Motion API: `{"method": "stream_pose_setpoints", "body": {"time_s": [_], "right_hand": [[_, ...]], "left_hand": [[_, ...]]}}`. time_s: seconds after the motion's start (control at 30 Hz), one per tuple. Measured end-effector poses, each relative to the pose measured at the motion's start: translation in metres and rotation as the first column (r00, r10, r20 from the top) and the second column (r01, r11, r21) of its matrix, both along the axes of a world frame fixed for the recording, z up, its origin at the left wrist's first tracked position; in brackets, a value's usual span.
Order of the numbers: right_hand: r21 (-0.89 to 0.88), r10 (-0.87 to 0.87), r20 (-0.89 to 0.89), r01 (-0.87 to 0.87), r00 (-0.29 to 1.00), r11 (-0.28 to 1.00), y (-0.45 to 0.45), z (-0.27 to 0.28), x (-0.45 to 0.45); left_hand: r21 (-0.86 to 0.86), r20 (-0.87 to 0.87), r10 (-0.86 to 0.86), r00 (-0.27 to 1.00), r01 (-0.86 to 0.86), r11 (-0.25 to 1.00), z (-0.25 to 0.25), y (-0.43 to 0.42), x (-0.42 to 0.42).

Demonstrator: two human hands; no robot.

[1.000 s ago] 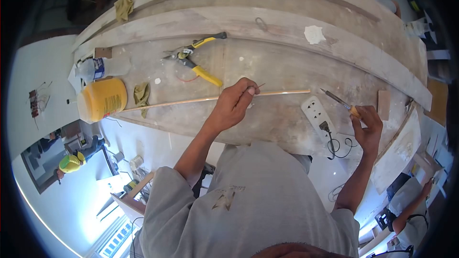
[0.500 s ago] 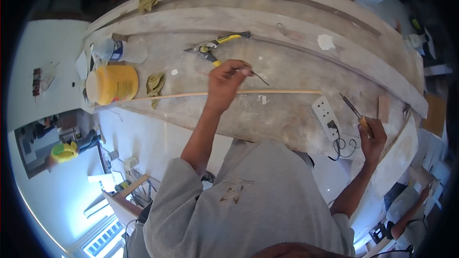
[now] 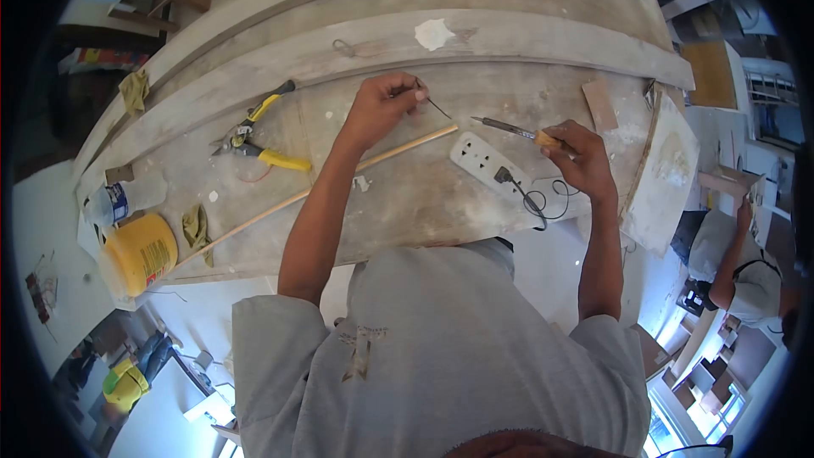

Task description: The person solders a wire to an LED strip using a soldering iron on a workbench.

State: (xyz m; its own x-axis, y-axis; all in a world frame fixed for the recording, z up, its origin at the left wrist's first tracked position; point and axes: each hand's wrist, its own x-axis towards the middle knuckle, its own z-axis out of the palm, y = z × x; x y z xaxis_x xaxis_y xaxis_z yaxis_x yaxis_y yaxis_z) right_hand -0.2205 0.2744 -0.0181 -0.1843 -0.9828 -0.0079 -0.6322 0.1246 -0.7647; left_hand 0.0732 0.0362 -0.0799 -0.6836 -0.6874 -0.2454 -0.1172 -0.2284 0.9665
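My left hand (image 3: 386,106) is closed in a pinch on a thin dark wire (image 3: 438,109), which points down to the right. My right hand (image 3: 581,157) grips a soldering iron (image 3: 507,126) by its wooden handle, its metal tip aimed left toward the wire's end; a gap separates them. Just below both tips lies the end of a long thin wooden strip (image 3: 407,150), which runs down left under my left forearm. A white power strip (image 3: 475,157) with a black plug (image 3: 503,175) and coiled cord sits below the iron.
Yellow-handled snips (image 3: 284,160) lie left of my left hand. A yellow tub (image 3: 148,250), a clear bottle (image 3: 108,203) and a cloth (image 3: 195,229) stand or lie at the left end. Curved raised rails (image 3: 339,51) cross the far side. Another person (image 3: 733,254) is at the right.
My right hand has raised the soldering iron and brought it left, near the wire in my left hand. The view has turned, so the bench items appear shifted left.
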Motion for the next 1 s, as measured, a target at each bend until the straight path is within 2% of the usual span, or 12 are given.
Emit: {"method": "stream_pose_setpoints", "body": {"time_s": [0.07, 0.13, 0.2, 0.4, 0.5, 0.6, 0.67, 0.8, 0.87, 1.0], "right_hand": [[0.011, 0.05, -0.064, -0.049, 0.997, 0.999, -0.006, -0.011, -0.012], [0.03, 0.103, -0.122, -0.101, 0.987, 0.994, -0.01, -0.023, -0.021], [-0.026, 0.132, -0.248, -0.143, 0.96, 0.989, -0.015, -0.034, -0.025], [0.004, 0.195, -0.204, -0.198, 0.959, 0.98, -0.03, -0.044, -0.032], [0.094, 0.179, -0.175, -0.165, 0.968, 0.982, -0.033, -0.042, -0.034], [0.062, 0.207, -0.182, -0.198, 0.961, 0.978, -0.035, -0.041, -0.036], [0.053, 0.192, -0.147, -0.186, 0.97, 0.981, -0.032, -0.042, -0.037], [0.035, 0.169, -0.09, -0.167, 0.981, 0.985, -0.029, -0.039, -0.036], [0.032, 0.156, -0.077, -0.154, 0.985, 0.987, -0.026, -0.037, -0.034], [0.021, 0.135, -0.071, -0.134, 0.988, 0.991, -0.019, -0.037, -0.031]], "left_hand": [[0.001, 0.115, -0.14, 0.984, 0.14, 0.99, -0.006, -0.006, -0.013], [0.038, 0.143, -0.151, 0.978, 0.147, 0.988, -0.008, -0.008, -0.021], [0.073, 0.17, -0.161, 0.972, 0.15, 0.986, -0.005, -0.011, -0.028], [0.135, 0.145, -0.214, 0.966, 0.195, 0.972, -0.008, -0.018, -0.033], [0.069, 0.18, -0.284, 0.942, 0.276, 0.959, -0.008, -0.022, -0.036], [0.018, 0.13, -0.321, 0.938, 0.321, 0.947, -0.005, -0.022, -0.044], [0.016, 0.016, -0.303, 0.953, 0.302, 0.953, -0.003, -0.02, -0.05], [-0.094, 0.039, -0.27, 0.962, 0.273, 0.957, 0.014, -0.017, -0.06], [-0.183, 0.146, -0.339, 0.93, 0.362, 0.914, 0.017, -0.02, -0.063], [-0.139, 0.143, -0.386, 0.912, 0.404, 0.904, 0.01, -0.024, -0.069]]}}
